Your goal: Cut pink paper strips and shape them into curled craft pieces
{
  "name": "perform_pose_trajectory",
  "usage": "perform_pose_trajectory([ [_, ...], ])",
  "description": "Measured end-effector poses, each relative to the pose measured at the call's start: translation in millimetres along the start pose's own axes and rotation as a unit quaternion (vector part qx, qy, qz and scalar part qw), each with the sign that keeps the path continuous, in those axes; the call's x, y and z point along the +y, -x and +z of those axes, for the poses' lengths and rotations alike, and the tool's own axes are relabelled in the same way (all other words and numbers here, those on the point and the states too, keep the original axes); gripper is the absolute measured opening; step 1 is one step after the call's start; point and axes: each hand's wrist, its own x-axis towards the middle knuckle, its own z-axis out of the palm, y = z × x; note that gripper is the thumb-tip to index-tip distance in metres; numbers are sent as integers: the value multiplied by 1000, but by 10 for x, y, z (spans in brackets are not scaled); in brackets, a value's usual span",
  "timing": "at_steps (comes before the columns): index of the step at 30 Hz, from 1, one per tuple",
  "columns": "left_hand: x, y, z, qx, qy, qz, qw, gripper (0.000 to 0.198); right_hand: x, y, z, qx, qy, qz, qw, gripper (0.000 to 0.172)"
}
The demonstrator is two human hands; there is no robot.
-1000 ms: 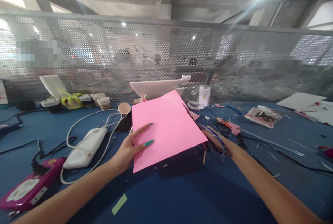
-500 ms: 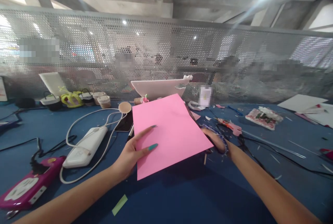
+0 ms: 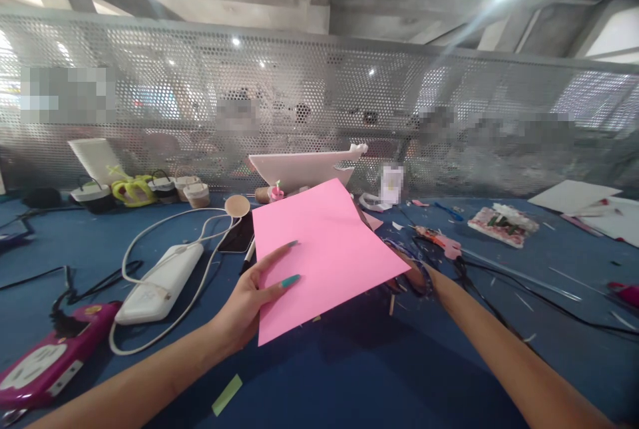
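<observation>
My left hand point(image 3: 249, 299) grips the left edge of a pink sheet of paper point(image 3: 324, 253), two fingers lying on top of it, and holds it tilted above the blue table point(image 3: 349, 376). My right hand point(image 3: 417, 276) reaches under the sheet's right corner. It is closed around blue-handled scissors point(image 3: 405, 251), and the paper hides most of its fingers.
A white power bank point(image 3: 160, 283) with a looped cable lies to the left, a pink device point(image 3: 50, 359) nearer the left edge. A white foam board point(image 3: 304, 166) stands behind the sheet. A glue gun point(image 3: 439, 239), black cables and paper scraps lie to the right. A perforated metal screen point(image 3: 319, 110) closes the back.
The pink sheet has shifted slightly and tilted; my right hand has slid further under its right corner. My left hand keeps its grip.
</observation>
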Motion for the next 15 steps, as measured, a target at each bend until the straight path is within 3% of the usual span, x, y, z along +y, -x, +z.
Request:
perform_pose_trajectory([
  [6,-20,-2,-1,-3,-20,55,998,58,-58,36,40,-11,-40,27,999,55],
  [15,-18,6,8,1,-34,60,998,60,-130,74,159,21,-85,33,996,53],
])
